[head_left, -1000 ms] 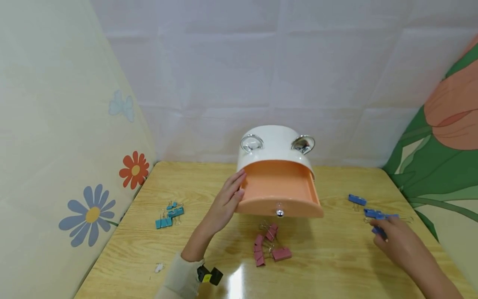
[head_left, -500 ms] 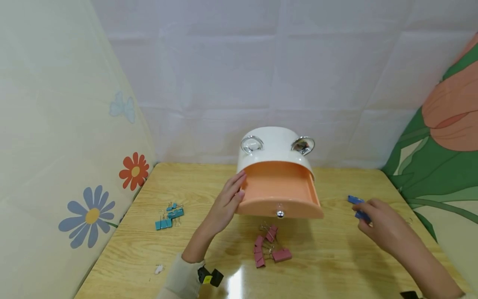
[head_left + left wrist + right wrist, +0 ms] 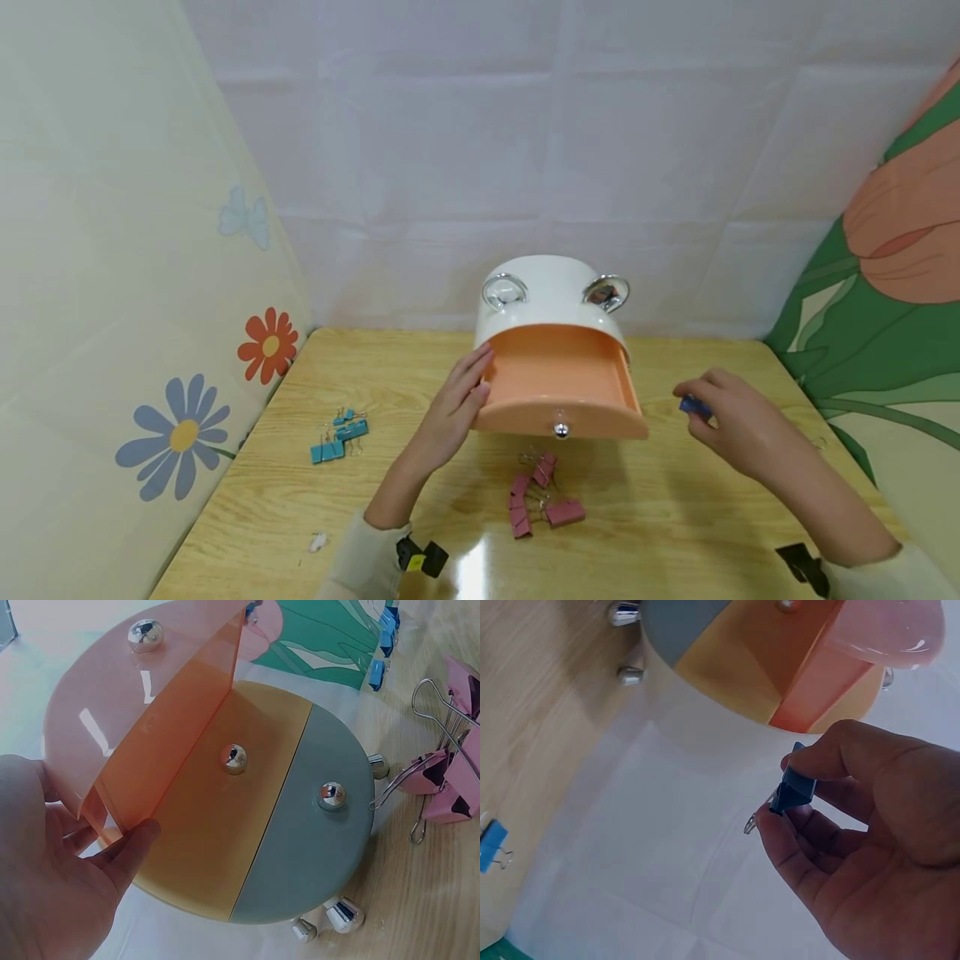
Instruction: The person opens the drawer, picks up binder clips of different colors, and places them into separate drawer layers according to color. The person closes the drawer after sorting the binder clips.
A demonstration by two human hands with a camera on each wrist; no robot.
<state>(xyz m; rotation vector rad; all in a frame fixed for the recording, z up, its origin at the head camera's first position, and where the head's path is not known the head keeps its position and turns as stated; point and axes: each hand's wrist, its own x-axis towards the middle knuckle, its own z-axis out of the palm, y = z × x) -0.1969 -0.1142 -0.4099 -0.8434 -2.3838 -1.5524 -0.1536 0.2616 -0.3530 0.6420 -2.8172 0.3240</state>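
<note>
head view has the right hand (image 3: 742, 423) pinching a blue binder clip (image 3: 696, 407) right of the pulled-out orange drawer (image 3: 525, 415), whose side the left hand (image 3: 450, 407) grips; loading seems the step, the next move likely calling for release inside.

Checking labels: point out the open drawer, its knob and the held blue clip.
Open drawer (image 3: 557, 379), head view, bare floor.
Drawer knob (image 3: 561, 430), head view, its middle.
Held blue clip (image 3: 799, 787), right wrist view, blue body.

Diffuse light, white glare on the table (image 3: 637, 533), soft shadows, dimmer wrist views
</note>
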